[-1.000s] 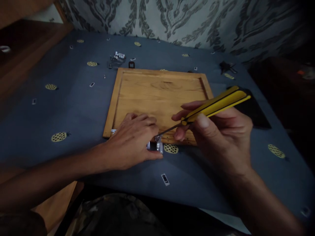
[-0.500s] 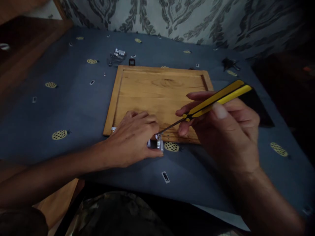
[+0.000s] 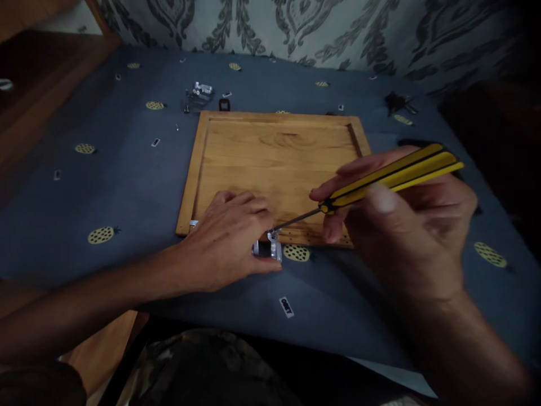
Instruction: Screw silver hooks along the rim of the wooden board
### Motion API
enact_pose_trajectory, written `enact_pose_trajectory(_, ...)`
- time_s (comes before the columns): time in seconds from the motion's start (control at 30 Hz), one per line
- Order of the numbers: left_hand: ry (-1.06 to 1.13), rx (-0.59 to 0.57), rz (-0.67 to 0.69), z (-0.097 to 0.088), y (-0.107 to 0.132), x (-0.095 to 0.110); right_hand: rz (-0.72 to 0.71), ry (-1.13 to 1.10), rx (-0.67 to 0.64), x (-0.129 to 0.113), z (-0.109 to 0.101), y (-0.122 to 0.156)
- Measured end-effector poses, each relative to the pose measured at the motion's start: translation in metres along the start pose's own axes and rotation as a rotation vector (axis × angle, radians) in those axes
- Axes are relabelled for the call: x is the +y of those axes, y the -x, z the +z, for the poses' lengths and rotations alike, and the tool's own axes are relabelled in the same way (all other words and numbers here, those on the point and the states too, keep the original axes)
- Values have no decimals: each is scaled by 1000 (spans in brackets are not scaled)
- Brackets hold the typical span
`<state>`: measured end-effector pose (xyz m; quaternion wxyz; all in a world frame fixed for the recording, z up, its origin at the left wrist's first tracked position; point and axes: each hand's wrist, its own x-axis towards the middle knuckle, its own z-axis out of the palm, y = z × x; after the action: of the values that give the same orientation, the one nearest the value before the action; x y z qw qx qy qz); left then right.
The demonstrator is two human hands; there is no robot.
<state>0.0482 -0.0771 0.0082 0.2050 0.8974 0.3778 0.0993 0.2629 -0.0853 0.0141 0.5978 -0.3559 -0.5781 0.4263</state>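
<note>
My right hand grips a yellow and black screwdriver, its shaft slanting down to the left. The tip meets a silver metal cabinet hinge at the near edge of a framed wooden panel. Fingers of my left hand are closed around the hinge, thumb below it and the other fingers over the panel's edge. Part of the hinge is hidden under that hand. A bit of another metal piece shows at the panel's near left corner.
The panel lies on a blue cloth with pineapple prints. Beyond it are more metal hinge parts, a dark square piece and a small screw. A black object lies at the far right, near a patterned wall covering.
My right hand and the screwdriver handle have swung to the right and lower, while the tip stays at the hinge. My left hand keeps its hold. The camera view has shifted slightly.
</note>
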Motion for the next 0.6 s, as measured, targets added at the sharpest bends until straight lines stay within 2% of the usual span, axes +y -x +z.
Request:
enact_pose_trajectory(0.13, -7, 12, 3, 0, 0, 0, 29, 8, 21, 2, -3, 4)
enact_pose_trajectory(0.33, 9, 9, -1, 0, 0, 1, -16, 89, 88, -3, -2, 4)
enact_pose_trajectory(0.5, -14, 15, -5, 1, 0, 0, -14, 7, 52, -5, -1, 1)
enact_pose_trajectory(0.6, -4, 18, 2, 2, 1, -1, -36, -38, 73, -4, -1, 1)
